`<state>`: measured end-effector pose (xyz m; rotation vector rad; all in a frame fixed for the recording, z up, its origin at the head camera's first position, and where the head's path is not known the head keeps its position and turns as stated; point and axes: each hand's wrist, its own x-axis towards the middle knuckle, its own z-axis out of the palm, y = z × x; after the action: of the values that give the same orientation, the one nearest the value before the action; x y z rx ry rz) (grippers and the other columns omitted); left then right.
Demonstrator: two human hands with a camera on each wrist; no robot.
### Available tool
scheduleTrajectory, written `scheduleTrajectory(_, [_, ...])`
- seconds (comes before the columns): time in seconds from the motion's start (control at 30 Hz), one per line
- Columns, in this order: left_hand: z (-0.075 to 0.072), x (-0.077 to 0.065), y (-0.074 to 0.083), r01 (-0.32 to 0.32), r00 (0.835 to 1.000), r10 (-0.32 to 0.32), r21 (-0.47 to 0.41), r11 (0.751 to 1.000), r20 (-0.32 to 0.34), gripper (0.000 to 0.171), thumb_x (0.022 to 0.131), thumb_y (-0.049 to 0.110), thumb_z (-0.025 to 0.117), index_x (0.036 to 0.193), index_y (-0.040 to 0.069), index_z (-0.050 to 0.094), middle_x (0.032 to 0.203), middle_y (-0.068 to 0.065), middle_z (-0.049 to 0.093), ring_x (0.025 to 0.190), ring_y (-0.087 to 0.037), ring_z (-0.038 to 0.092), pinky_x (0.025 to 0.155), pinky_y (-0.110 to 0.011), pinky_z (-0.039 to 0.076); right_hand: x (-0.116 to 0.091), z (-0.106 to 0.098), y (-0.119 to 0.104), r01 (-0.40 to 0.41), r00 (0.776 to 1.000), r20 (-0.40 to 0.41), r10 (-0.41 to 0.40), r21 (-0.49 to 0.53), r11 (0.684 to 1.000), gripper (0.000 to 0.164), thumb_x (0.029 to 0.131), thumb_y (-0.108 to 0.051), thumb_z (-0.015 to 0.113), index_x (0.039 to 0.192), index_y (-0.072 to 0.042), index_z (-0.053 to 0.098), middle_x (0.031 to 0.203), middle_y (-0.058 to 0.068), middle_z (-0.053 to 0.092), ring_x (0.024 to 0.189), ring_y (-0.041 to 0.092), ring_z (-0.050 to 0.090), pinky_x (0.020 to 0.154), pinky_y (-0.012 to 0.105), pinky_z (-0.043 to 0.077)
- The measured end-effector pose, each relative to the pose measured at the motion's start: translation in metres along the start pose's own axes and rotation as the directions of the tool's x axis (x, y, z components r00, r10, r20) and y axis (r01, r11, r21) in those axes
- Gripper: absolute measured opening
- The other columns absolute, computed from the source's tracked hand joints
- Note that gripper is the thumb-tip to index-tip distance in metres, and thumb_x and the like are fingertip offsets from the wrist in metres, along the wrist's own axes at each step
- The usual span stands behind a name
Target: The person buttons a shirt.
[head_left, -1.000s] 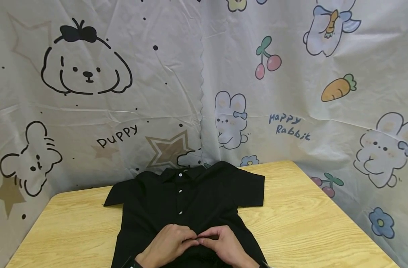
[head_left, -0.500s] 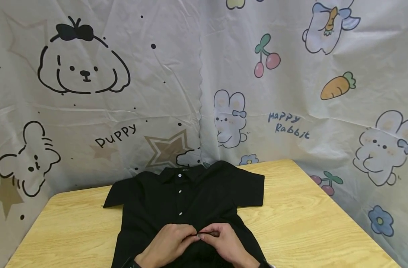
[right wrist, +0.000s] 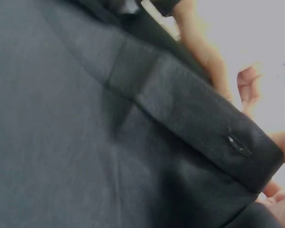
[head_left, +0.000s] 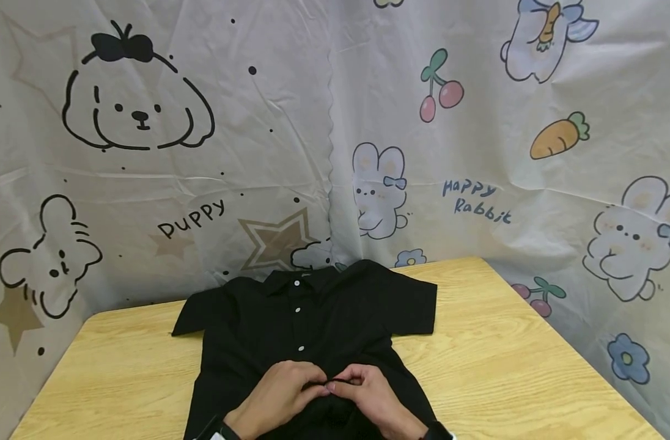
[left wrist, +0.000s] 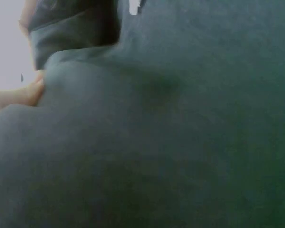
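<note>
A black short-sleeved shirt (head_left: 252, 330) lies front up with its collar at the far side. Small white buttons (head_left: 301, 348) run down its front. My left hand (head_left: 280, 391) and right hand (head_left: 370, 394) meet fingertip to fingertip over the lower front, each pinching dark cloth between thumb and fingers. The right wrist view shows the front placket (right wrist: 180, 104) with a slit buttonhole (right wrist: 239, 145), and fingers at its edge. Blurred cloth fills most of the left wrist view, with a fingertip (left wrist: 34, 89) at its left. Whether a button lies between the fingertips cannot be seen.
A light wood-grain table (head_left: 494, 354) is under the shirt. Behind it and along the right hangs a pale curtain (head_left: 269, 165) printed with cartoon animals. A dark band with a white part (head_left: 225, 431) sits at my left wrist.
Both hands stay together at the same part of the shirt front. Their fingertips have shifted slightly and a dark fold of cloth shows more between them. The head view tilts slightly.
</note>
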<state>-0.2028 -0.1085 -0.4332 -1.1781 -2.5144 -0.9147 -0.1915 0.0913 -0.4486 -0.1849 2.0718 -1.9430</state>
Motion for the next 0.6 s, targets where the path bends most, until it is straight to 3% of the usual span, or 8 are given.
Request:
scheduleTrajectory(0.2, [0.0021,-0.0031,-0.0028,-0.09,0.995,0.091,0.042,0.995,-0.043,0.004,0.09,0.017,0.067,0.087,0.019,0.069,0.08,0.016,0.059,0.07,0.007,0.052,0.062,-0.01,0.041,-0.0001,-0.0055,0.0027,-0.052,0.996,0.086,0.039,0.146,0.988,0.021,0.088,-0.014,0.068,0.098,0.005,0.07,0.093,0.005,0.069,0.094,0.018,0.059,0.083,0.029,0.044])
scheduleTrajectory(0.33, [0.0048,-0.005,-0.0043,-0.126,0.988,0.133,0.096,0.987,-0.075,0.006,0.089,0.015,0.068,0.085,0.019,0.066,0.077,0.016,0.055,0.066,0.008,0.049,0.058,-0.009,0.039,-0.001,-0.0069,0.0028,-0.034,0.993,0.113,0.017,0.15,0.988,0.025,0.089,-0.011,0.066,0.104,0.008,0.068,0.099,0.009,0.069,0.093,0.016,0.061,0.078,0.025,0.047])
scheduleTrajectory(0.5, [0.0057,-0.0056,-0.0052,-0.176,0.974,0.202,0.215,0.961,-0.104,0.009,0.087,0.014,0.07,0.085,0.017,0.062,0.073,0.013,0.052,0.061,0.004,0.048,0.053,-0.011,0.037,-0.0022,-0.0048,-0.0017,0.07,0.996,0.062,-0.07,0.003,0.998,0.019,0.088,-0.01,0.068,0.103,0.001,0.072,0.099,0.008,0.07,0.09,0.014,0.063,0.074,0.022,0.049])
scheduleTrajectory(0.6, [0.0047,-0.0046,-0.0031,-0.191,0.969,0.227,0.281,0.94,-0.101,0.01,0.089,0.016,0.069,0.083,0.016,0.06,0.071,0.012,0.049,0.057,0.002,0.044,0.051,-0.012,0.034,-0.0038,-0.003,-0.0056,0.14,0.99,0.028,-0.137,-0.127,0.982,0.014,0.087,-0.008,0.069,0.099,-0.003,0.074,0.098,0.005,0.071,0.089,0.012,0.064,0.074,0.021,0.049])
